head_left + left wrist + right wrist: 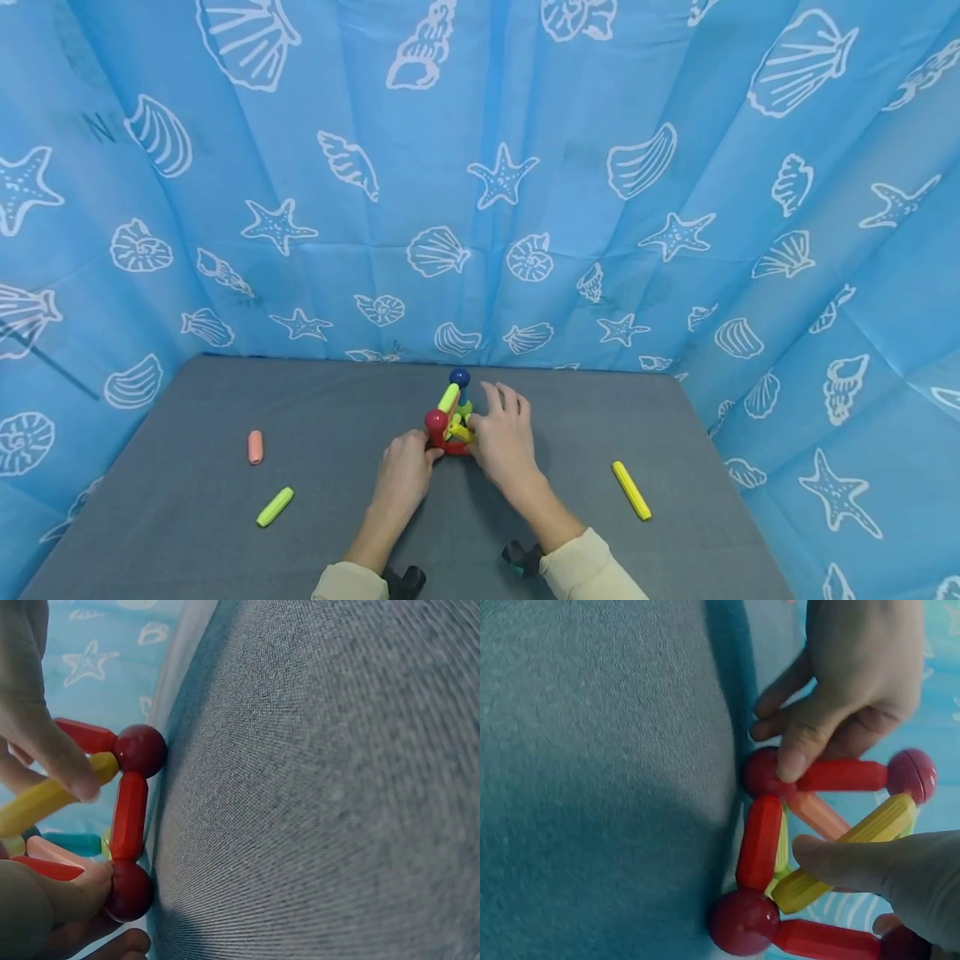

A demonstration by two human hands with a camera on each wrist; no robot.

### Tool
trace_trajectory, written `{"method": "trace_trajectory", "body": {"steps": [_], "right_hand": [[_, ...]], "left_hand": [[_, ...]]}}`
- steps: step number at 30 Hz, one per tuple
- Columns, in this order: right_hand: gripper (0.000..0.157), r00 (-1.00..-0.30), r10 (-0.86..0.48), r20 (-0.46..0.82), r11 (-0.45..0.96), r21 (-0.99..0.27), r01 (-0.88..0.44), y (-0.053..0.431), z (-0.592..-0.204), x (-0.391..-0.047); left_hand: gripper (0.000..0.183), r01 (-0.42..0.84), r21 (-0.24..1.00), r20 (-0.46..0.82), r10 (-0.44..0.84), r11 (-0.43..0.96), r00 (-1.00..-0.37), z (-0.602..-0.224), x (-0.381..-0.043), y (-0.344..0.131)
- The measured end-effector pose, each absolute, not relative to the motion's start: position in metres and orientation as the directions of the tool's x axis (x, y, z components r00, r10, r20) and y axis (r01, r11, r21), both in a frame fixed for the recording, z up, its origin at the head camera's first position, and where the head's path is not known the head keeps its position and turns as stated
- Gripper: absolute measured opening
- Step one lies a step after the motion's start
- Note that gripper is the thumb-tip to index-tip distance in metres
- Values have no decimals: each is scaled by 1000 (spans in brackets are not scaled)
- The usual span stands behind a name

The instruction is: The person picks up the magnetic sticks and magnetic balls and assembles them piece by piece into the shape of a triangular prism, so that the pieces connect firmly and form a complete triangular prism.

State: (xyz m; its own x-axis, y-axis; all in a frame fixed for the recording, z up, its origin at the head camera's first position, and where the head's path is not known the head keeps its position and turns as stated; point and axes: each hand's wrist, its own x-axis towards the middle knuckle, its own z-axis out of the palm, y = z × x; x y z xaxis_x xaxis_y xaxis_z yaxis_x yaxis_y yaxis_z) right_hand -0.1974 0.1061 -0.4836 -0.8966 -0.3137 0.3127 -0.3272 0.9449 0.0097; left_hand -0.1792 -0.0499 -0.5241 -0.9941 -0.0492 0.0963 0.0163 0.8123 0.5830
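A frame of magnetic sticks and balls stands on the grey table. Its red balls (744, 922) and red sticks (129, 816) form the near side, with a blue ball (460, 378) high at the back. My left hand (403, 468) pinches the near-left lower red ball (129, 891) between thumb and fingers. On the right, my right hand (506, 437) holds a yellow stick (877, 829) that slants across the red side, its thumb laid against it. The fingers behind that stick are partly hidden. Salmon, green and teal sticks (73, 843) show behind.
Left of the hands lie a loose salmon stick (256, 447) and a yellow-green stick (275, 507). Another yellow stick (632, 490) lies to the right. A blue shell-patterned curtain (495, 275) hangs behind and beside the grey tabletop (337, 400).
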Motion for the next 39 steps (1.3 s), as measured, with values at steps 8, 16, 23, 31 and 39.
{"method": "trace_trajectory", "body": {"steps": [8,16,23,31,39], "right_hand": [[49,-911,-267,314,911,-226,-345,116,-486,-194],[57,-973,-168,161,609,-759,-231,151,-525,-204],[23,-956,-229,185,554,-782,-284,150,-552,-206],[24,-966,-250,61,523,-832,-188,165,-552,-207],[24,-956,-291,38,532,-824,-195,172,-546,-209]], "left_hand": [[19,13,577,106,-59,817,-993,-525,-178,-47],[18,36,588,127,-48,808,-991,-528,-180,-57],[36,20,615,36,-3,788,-999,-521,-180,-74],[47,-16,653,17,-36,757,-999,-494,-149,-169],[65,-207,565,-207,-106,798,-973,-516,-129,-254]]}}
